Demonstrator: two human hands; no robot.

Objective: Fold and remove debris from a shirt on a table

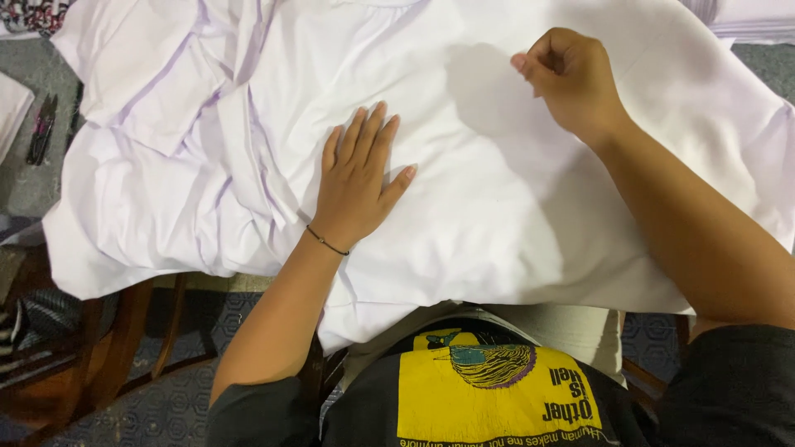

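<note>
White garment [497, 207] spread across the work table [29, 186], covering most of it, near edge hanging off toward my lap; folded portions with pale lilac seam lines bunched at the far left. Left hand [358, 184] lies flat, palm down, fingers together and extended, pressing the cloth near the middle; it grips nothing, only pins the fabric. Right hand [571, 79] farther out and to the right, fingers curled in with thumb and forefinger drawn together on the cloth; looks like a pinch of fabric, though I cannot tell whether anything small sits between the fingertips. Judging by the soft creases and drape, the cloth is thin, light, limp, and likely slides readily on itself, so it will bunch under a push. Best held by pinching an edge or seam with one hand while the other flattens it. Small dark snips [41, 128] lie on the table at far left, well apart from both hands.
</note>
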